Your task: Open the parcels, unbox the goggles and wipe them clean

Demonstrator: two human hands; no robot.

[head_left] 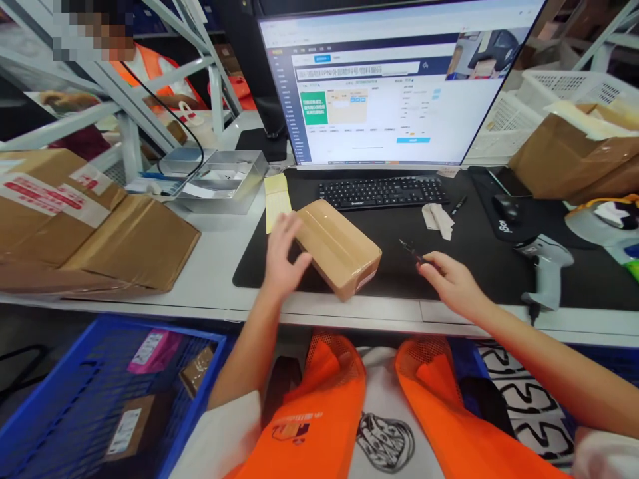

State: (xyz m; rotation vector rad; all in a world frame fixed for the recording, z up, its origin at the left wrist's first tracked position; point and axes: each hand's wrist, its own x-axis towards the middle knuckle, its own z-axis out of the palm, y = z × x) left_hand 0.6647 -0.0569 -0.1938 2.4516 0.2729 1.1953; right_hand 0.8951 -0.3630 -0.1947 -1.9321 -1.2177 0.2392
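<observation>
While a slim tool (411, 251) is gripped in the right hand (452, 283), the box (339, 243) at the counter (214, 266)'s near edge is flanked by the empty, spread left hand (284, 261), positioning judged underway, steadying called for.

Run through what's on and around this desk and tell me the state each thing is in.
Small carton: closed, taped
Left hand: open, beside the small carton
Right hand: closed on the pointed tool
Pointed tool: held, tip exposed
Monitor: on
Barcode scanner: not held
Large carton at right: open
Metal tray: open-topped, papers inside
Blue crate: open-topped, packages inside
</observation>
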